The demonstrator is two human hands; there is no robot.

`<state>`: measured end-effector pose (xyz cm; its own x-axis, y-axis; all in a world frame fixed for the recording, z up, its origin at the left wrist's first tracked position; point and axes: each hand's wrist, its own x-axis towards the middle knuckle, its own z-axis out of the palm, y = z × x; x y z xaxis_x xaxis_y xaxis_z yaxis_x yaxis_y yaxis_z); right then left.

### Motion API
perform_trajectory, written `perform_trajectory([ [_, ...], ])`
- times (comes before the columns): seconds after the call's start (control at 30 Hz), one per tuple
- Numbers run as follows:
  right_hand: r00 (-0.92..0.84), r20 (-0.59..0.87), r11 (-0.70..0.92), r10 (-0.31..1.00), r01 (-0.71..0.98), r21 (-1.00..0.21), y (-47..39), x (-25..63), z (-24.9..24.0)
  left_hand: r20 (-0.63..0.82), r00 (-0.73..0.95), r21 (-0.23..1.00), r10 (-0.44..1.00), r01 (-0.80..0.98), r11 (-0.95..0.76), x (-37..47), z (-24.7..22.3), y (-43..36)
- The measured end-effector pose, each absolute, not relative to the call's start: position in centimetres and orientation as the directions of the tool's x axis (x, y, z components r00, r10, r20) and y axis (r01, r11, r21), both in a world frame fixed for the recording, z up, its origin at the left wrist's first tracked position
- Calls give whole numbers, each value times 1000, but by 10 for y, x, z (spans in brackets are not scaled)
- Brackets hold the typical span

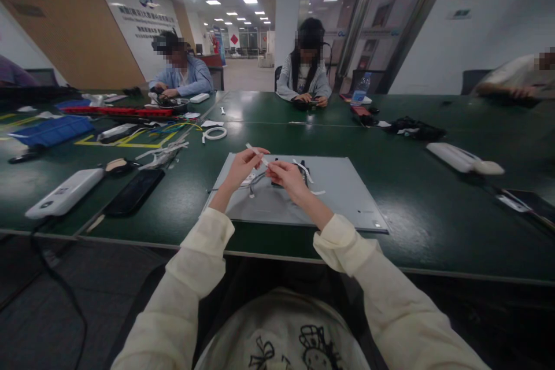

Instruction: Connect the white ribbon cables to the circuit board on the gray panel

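A short white strip (256,152) is pinched between my two hands, above a flat grey panel (347,199). My left hand (243,169) grips it near its upper left part, fingers closed. The lower right end sits between the thumb and fingers of my right hand (287,176). On the panel under my hands are a thin grey cable (258,178) and a black part, mostly hidden by my right hand. More white strips (309,173) lie curved on the panel just beyond my right hand. Whether the held strip is tape or plastic I cannot tell.
On the green table (433,202), a white power bank (65,192) and black phone (135,192) lie left. Behind are a white roll (215,133), loose cables (167,153) and a blue tray (52,132). Another white device (459,157) lies right. Co-workers sit opposite and at the sides.
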<state>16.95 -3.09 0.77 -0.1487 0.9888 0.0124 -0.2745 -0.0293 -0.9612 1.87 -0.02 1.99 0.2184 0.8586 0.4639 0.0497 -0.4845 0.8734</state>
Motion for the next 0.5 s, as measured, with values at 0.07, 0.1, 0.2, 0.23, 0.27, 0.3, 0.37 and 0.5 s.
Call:
perform_trajectory([
  [0.07, -143, 3, -37, 990, -274, -961, -31, 170, 8, 439, 248, 893, 864, -11, -451, 17, 21, -1],
  [0.1, -141, -1, -40, 990, -277, -960, -31, 170, 9, 427, 262, 900, 866, -34, -434, 16, 21, -2],
  [0.2, -129, 0, -40, 992, -307, -951, -29, 171, 10, 401, 290, 914, 869, -71, -399, 13, 21, -4],
  [0.23, -121, 1, -38, 993, -318, -947, -29, 172, 10, 392, 306, 919, 868, -82, -386, 13, 22, -5],
  [0.27, -113, -1, -38, 994, -328, -944, -28, 172, 10, 380, 330, 924, 864, -96, -370, 12, 23, -6],
  [0.3, -104, -3, -38, 995, -331, -943, -27, 173, 11, 368, 359, 929, 858, -113, -352, 11, 24, -7],
  [0.37, -86, -1, -28, 996, -314, -949, -26, 174, 11, 343, 421, 939, 840, -149, -309, 11, 27, -9],
  [0.5, -43, 46, 35, 998, -236, -971, -27, 175, 10, 310, 461, 949, 832, -208, -238, 11, 33, -10],
])
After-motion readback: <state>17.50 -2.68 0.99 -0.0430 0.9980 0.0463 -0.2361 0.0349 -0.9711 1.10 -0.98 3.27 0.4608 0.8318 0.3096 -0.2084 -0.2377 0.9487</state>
